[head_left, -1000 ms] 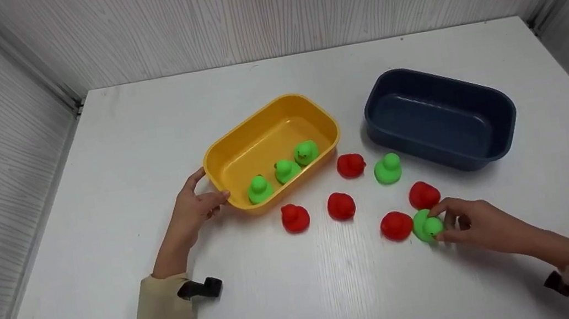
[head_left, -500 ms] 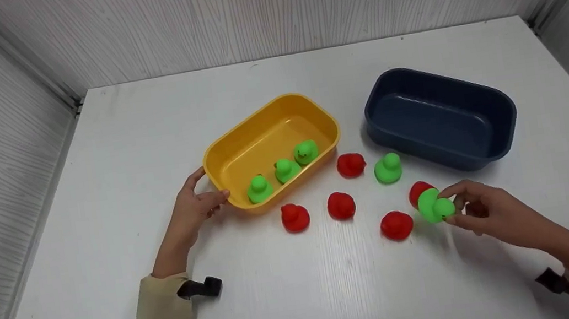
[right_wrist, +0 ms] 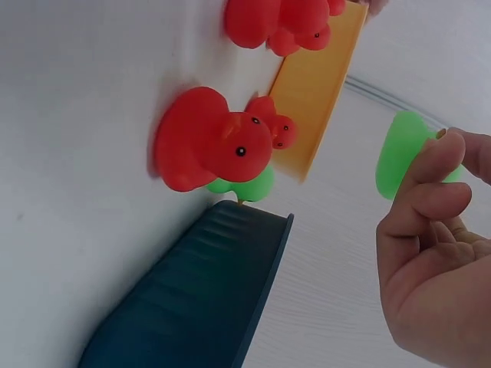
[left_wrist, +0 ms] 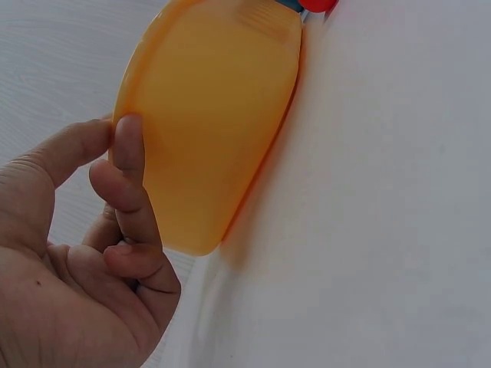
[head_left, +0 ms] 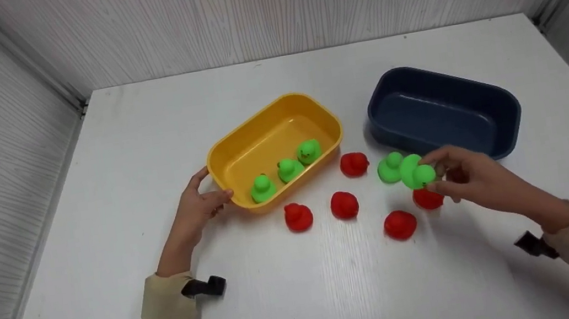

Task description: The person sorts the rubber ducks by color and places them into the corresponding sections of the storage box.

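So, 3 green ducks [head_left: 290,170] in yellow tub [head_left: 263,148].

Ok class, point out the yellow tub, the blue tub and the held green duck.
Yellow tub [head_left: 273,147], head view: bare inside floor.
Blue tub [head_left: 437,114], head view: inside floor.
Held green duck [head_left: 410,171], head view: its body.

The head view looks down over the counter [head_left: 332,297] to its far edge; wrist views (low, closer) share the yellow tub [head_left: 261,149].
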Demonstrator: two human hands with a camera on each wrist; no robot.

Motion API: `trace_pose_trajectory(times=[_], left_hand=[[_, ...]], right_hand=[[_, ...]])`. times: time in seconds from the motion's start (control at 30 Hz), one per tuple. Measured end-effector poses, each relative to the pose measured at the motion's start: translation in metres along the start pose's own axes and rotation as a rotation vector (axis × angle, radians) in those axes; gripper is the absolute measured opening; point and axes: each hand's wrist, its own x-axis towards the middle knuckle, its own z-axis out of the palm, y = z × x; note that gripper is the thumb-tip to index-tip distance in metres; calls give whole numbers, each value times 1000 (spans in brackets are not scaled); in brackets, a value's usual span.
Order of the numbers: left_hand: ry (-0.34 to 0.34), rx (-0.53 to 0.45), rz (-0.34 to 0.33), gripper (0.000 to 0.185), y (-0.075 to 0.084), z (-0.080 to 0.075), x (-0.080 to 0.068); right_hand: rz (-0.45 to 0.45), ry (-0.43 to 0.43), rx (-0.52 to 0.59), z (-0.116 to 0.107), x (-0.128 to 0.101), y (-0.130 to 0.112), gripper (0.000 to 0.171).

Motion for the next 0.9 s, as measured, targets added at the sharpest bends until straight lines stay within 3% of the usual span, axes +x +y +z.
trace_pose_trajectory(times=[0.23,0.53,0.9], left_hand=[[6,7,2,81,-1,1,-1],[8,18,-2,82,-1,-3,-2],[0,6,-10,83,0,0,-1]], right_hand=[[0,-35,0,5,33,-12,33],[52,-165,26,16,84,-26,36],[99,-125,11,26,121,-35,38]])
